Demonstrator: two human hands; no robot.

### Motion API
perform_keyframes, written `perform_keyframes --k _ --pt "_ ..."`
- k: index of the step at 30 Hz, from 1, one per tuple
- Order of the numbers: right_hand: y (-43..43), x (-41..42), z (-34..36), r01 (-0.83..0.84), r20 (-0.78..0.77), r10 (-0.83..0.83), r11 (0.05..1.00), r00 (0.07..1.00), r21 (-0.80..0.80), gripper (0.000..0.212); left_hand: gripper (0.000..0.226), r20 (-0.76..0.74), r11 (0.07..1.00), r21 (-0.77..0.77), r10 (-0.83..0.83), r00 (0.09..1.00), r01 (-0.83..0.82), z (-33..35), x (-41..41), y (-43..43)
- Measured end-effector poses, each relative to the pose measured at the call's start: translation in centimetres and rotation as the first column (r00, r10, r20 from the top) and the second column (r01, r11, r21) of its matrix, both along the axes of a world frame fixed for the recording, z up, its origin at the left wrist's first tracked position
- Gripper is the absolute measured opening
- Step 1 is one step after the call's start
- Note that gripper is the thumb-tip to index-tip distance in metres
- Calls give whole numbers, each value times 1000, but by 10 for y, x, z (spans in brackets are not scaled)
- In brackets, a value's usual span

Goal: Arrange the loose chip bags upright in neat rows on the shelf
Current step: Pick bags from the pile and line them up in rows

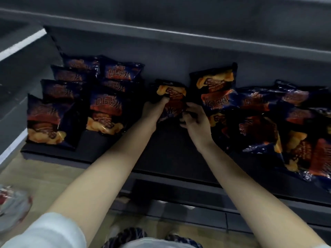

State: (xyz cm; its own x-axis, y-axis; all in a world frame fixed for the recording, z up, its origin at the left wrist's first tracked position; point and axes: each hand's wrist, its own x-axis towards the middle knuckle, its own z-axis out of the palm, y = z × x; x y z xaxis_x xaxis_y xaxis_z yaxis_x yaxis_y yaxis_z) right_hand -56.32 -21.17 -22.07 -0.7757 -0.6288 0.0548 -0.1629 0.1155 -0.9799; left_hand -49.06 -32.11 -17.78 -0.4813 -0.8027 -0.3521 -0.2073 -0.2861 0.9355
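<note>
Both hands hold one dark blue and orange chip bag [172,97] above the middle of the dark shelf [172,151]. My left hand [154,111] grips its left side, and my right hand [194,120] pinches its lower right edge. The bag's printing looks upside down. On the left, several bags [103,111] stand upright in two rows running back toward the shelf wall. To the right, several loose bags [259,126] lie flat and overlapping in a pile. One of them [215,81] leans against the back wall.
A grey upper shelf edge [179,33] overhangs the back. A grey side panel [19,83] borders the rows on the left. A blurred pale packet [12,203] lies on the tan floor at lower left. My feet [129,235] stand below the shelf front.
</note>
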Motion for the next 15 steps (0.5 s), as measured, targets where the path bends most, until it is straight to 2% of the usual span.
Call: perform_keyframes --k 2,5,6,7,8,9,11,13,15 --pt "-1 3 1 94 -54 -97 995 994 -41 27 25 -11 999 -29 42 999 -42 1 8 1" --pt "2 4 22 233 -321 -256 966 912 -109 30 10 -70 996 -88 29 997 -35 9 21 3" --pt "1 1 31 258 -381 -272 962 884 -88 38 9 -85 994 -109 8 996 -17 12 26 3" --pt "1 -1 43 246 -382 -235 969 894 -19 49 11 -101 991 -132 -17 995 3 17 32 2" --pt "1 -2 56 183 -316 -146 979 938 90 57 11 -118 987 -155 -47 992 28 20 38 0" --pt "0 1 69 52 -161 -26 985 987 163 55 11 -138 984 -171 -78 987 54 25 45 -1" --pt "0 11 83 -218 178 201 973 963 82 28 9 -157 977 -178 -145 977 116 29 59 -6" --pt "-4 21 85 -299 236 294 954 926 -12 19 8 -155 974 -173 -175 972 148 29 74 -13" --pt "-13 33 81 -280 247 274 960 930 -10 17 8 -143 973 -171 -178 974 153 29 91 -21"
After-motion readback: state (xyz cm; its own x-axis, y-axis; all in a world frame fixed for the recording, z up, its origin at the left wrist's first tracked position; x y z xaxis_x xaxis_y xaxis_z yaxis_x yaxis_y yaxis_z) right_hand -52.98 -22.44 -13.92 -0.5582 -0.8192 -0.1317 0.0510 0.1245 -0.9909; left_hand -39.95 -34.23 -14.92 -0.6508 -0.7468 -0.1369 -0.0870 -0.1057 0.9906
